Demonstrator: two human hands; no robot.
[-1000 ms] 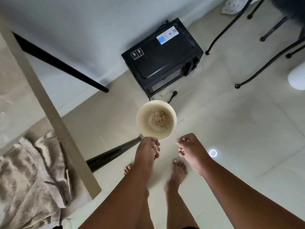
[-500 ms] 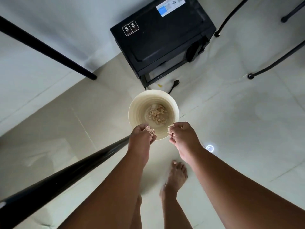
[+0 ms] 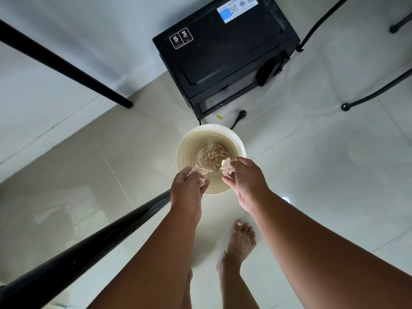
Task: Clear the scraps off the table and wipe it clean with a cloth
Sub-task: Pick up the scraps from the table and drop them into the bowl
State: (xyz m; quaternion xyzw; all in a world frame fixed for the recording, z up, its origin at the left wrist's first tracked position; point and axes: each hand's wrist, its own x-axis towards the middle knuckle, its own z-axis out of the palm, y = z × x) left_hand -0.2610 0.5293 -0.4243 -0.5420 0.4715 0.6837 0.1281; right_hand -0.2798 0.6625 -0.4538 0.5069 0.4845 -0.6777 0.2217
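A cream bucket (image 3: 185,143) stands on the tiled floor below me, with a heap of pale scraps (image 3: 214,155) at its bottom. My left hand (image 3: 189,186) hovers over the bucket's near rim, fingers loosely curled around a clump of stringy scraps (image 3: 199,171). My right hand (image 3: 245,177) is beside it over the right rim, pinching a whitish clump of scraps (image 3: 226,166) at the fingertips. The table top and the cloth are out of view.
A black microwave (image 3: 225,52) sits on the floor just beyond the bucket, its plug (image 3: 242,113) lying nearby. Black table legs (image 3: 89,248) (image 3: 66,65) cross the left side. Chair legs (image 3: 379,92) stand at the right. My bare foot (image 3: 238,244) is below the hands.
The view has tipped further down and the table top and cloth have left it. Both hands have moved forward over the bucket, with the scraps now showing at my fingers.
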